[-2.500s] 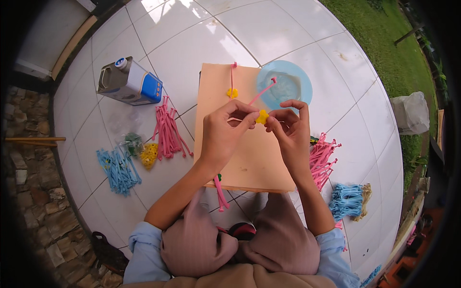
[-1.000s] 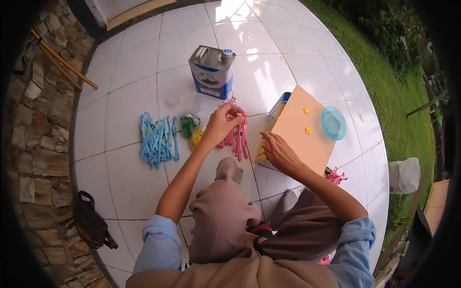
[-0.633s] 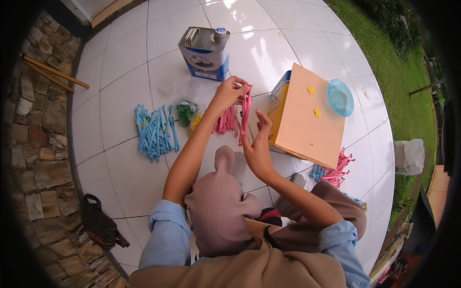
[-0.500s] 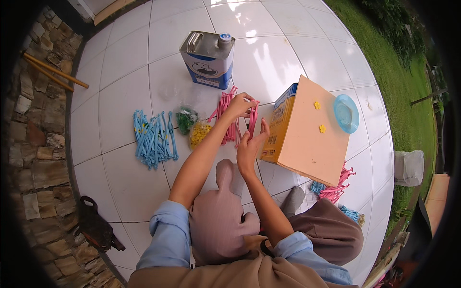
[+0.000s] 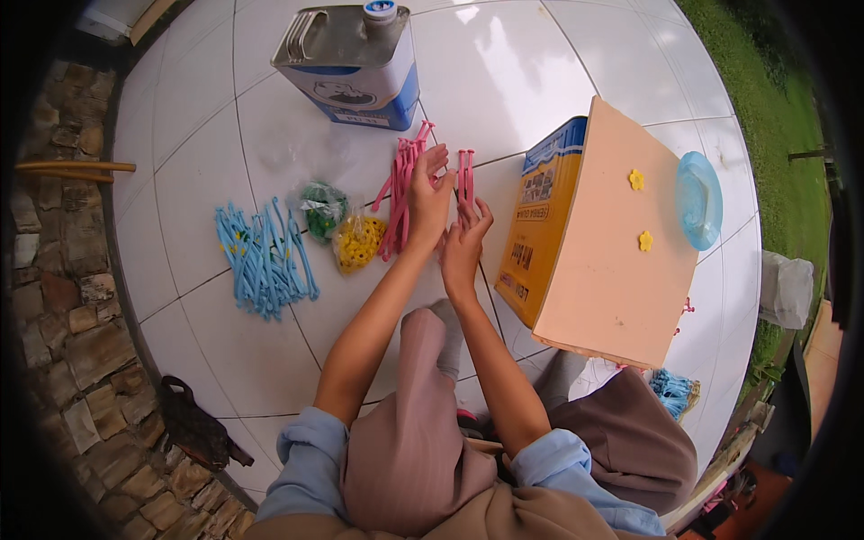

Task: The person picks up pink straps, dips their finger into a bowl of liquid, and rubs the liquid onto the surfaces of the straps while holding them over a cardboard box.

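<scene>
So the left hand [image 5: 430, 198] is flat, fingers stretched out, over the edge of a pile of thin, glossy pink strips [image 5: 402, 175] on the white tiled floor [image 5: 207, 135]. Right hand [image 5: 462, 250] overlaps two similar pink strips with flat heads [image 5: 462, 173]; can't tell if it's gripping them.

Pink strips [image 5: 465, 169]: lower ends are hidden by the right hand [image 5: 463, 243].
Pink pile [image 5: 400, 193]: partly covered by the left hand [image 5: 429, 198].
Green pieces [image 5: 321, 212]: too small to tell shape.

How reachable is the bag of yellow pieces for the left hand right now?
Probably yes: the bag of yellow pieces lies near the left hand, nothing on top; the pink pile only lies beside it.
</scene>
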The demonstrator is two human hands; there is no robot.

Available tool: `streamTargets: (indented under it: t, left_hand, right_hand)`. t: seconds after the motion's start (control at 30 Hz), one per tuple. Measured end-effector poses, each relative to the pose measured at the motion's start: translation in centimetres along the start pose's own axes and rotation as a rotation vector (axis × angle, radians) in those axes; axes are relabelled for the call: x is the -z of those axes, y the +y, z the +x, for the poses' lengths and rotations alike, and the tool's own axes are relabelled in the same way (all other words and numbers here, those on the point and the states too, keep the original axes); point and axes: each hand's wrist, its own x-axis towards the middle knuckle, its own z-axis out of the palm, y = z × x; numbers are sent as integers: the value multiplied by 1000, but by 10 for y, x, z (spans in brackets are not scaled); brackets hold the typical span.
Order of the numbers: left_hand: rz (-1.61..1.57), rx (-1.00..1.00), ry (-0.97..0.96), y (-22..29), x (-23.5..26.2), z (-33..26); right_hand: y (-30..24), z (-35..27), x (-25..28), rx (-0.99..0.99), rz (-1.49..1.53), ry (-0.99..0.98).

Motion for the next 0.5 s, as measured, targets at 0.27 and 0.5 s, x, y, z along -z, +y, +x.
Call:
streamTargets:
  t: [0.27, 0.5]
  left_hand:
    - [-450, -513, -52, 269, -17, -64]
    - [-48, -987, -585, 322, -198, -154]
  right_hand:
    - [-208, -30, 111, 389, 191, -330]
    - [-295, -20, 323, 998, -788, 143]
